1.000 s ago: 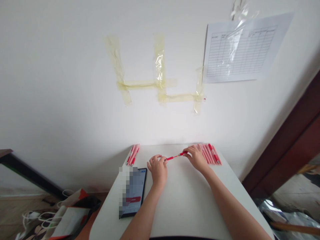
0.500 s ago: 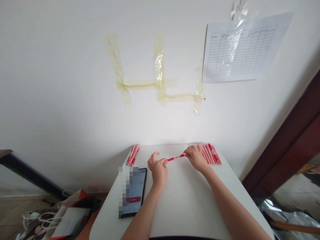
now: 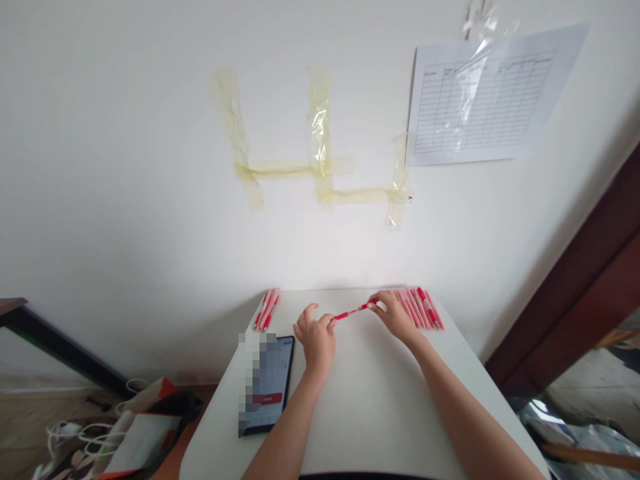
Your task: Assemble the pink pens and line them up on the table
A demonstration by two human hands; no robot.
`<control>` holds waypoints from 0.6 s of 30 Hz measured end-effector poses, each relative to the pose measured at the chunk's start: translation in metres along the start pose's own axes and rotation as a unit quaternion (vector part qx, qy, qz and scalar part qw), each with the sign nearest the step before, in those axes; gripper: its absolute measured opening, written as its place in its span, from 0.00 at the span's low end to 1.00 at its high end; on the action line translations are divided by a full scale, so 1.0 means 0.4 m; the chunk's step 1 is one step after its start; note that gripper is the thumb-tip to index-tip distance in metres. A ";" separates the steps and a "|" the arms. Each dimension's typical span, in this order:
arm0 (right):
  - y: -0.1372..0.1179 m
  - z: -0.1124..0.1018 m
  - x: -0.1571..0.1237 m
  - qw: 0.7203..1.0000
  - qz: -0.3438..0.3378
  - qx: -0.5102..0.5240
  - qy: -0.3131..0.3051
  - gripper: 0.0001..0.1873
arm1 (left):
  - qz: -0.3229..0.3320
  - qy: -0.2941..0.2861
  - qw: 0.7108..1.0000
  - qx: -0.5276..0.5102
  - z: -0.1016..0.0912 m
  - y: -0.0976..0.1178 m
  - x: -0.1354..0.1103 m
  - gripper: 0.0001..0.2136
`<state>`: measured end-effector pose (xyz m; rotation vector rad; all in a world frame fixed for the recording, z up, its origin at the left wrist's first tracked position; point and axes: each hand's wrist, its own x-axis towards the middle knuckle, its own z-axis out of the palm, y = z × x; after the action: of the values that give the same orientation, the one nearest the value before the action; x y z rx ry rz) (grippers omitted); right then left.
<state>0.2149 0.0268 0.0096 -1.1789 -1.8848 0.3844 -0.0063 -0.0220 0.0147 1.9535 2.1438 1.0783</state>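
Between my hands, above the white table [image 3: 370, 400], is a red pen [image 3: 342, 316] held at a slant. A thin, paler orange stretch shows near its middle, between two red sections; whether these are joined I cannot tell. My left hand [image 3: 319, 343] pinches the left end between thumb and forefinger, its other fingers raised. My right hand [image 3: 395, 320] grips the other end with its fingertips. Just beyond the right hand lies a row of pink and red pens [image 3: 419, 308], partly hidden by it. A few similar pens [image 3: 267, 309] lie at the table's far left corner.
A phone [image 3: 274, 387] with its screen lit lies left of my left forearm. The white wall [image 3: 300, 253] stands right behind the table, with yellowed tape [image 3: 280, 171] and a printed sheet [image 3: 480, 107] on it. Paper bags [image 3: 145, 433] sit on the floor at left.
The fingers of my right hand have shifted slightly on the pen's end, with the thumb now more visible. My left hand has hardly moved.
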 end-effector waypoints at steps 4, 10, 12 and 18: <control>-0.014 0.002 0.011 0.989 0.066 0.130 0.032 0.21 | 0.011 -0.005 1.000 -0.003 0.004 0.000 0.000 0.08; -0.050 0.020 0.011 0.903 0.174 0.393 0.028 0.24 | 0.095 0.001 0.995 -0.036 0.027 -0.008 -0.002 0.06; -0.055 0.028 0.007 0.854 0.220 0.471 0.014 0.23 | 0.134 0.003 0.990 -0.052 0.038 -0.015 -0.003 0.06; -0.050 0.034 0.004 0.738 0.267 0.620 -0.009 0.20 | 0.167 -0.009 0.982 -0.086 0.060 -0.022 -0.005 0.07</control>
<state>0.1922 0.0202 0.0151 -0.6658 -0.7993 1.6496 -0.0020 -0.0127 -0.0087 2.2770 1.6850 1.2375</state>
